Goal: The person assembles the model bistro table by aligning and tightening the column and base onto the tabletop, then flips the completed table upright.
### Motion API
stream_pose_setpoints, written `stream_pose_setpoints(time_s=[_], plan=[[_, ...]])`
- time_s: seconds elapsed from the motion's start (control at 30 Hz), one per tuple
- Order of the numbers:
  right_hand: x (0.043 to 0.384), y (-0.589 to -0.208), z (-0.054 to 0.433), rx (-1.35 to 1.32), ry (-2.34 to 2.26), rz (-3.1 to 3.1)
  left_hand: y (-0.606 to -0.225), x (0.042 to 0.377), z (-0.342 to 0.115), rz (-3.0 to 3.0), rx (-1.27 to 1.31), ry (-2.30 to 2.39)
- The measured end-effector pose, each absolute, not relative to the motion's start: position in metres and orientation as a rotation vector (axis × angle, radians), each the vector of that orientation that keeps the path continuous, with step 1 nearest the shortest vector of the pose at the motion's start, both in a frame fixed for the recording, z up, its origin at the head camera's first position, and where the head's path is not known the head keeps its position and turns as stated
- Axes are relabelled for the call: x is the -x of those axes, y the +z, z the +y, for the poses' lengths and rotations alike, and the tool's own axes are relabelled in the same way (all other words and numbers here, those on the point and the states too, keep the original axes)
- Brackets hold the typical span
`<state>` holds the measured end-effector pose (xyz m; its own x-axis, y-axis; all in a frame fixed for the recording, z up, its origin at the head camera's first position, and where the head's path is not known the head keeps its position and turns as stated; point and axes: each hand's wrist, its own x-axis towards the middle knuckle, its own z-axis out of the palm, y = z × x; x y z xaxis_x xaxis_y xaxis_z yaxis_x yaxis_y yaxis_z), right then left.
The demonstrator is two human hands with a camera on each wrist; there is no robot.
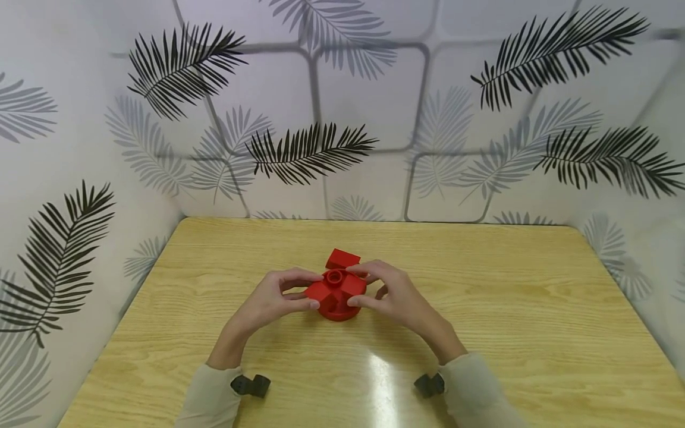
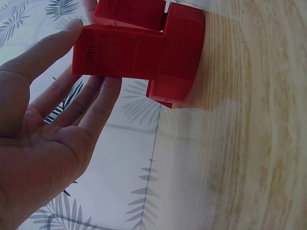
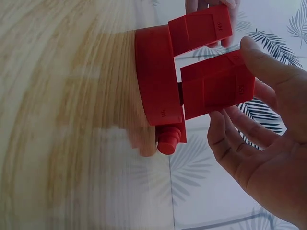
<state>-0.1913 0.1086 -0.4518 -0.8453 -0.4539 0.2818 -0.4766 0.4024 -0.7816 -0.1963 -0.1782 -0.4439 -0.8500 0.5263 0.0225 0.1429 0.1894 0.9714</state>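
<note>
As I look down through the head view, a glossy red, plastic-looking assembly [image 1: 338, 304], squared blocks on a thick round disc, stands on the pale wood-grain table [image 1: 535, 309] between the two hands. The left hand [image 1: 270, 297] pinches the block nearest it, thumb in front; the right hand [image 1: 393, 291] does likewise. Another red squared block [image 1: 342, 258] sits just beyond the fingertips; I can't tell whether it is attached.

From the left wrist, I judge the material stiff and light, though smooth enough to slip, so opposite flat faces suit a pinch best. The block there has a recessed panel marked 148.

From the right wrist, a short, stepped red peg [image 3: 168, 141] shows low, on the finger side.
</note>
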Motion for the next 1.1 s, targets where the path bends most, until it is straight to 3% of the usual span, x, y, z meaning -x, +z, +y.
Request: stream_pose_setpoints(time_s=[0.33,0.83,1.1], plan=[[0.1926,-0.4517,0.1086,-0.928,1.443,-2.628,-0.4431,0.1953,-0.1787,2.136,-0.624,1.722],[0.1955,-0.4548,0.1048,-0.718,1.470,-2.623,-0.4436,0.1962,-0.1791,2.135,-0.604,1.714],[0.1980,-0.4571,0.1015,-0.804,1.374,-2.615,-0.4443,0.1966,-0.1793,2.131,-0.604,1.712]])
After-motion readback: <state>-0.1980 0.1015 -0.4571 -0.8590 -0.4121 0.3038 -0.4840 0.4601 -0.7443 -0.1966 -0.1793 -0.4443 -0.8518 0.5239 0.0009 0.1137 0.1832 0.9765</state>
